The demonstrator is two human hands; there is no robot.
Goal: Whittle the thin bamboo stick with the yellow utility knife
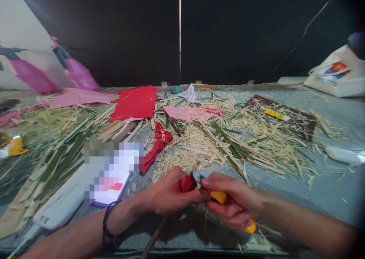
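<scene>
My left hand is closed around a small red bundle that looks like folded or rolled paper. A thin brown stick runs down from beneath this hand; whether it joins the bundle I cannot tell. My right hand grips a yellow utility knife, its blade out and pointing up and left at the red bundle. Blade and bundle meet or nearly meet between the two hands. Just beyond my left hand lies a twisted strip of red crepe paper.
Bamboo strips and shavings cover much of the floor. A lit phone lies left beside a white power-bank-like slab. Red sheets, pink paper, a glue stick and pink spray bottles are farther off.
</scene>
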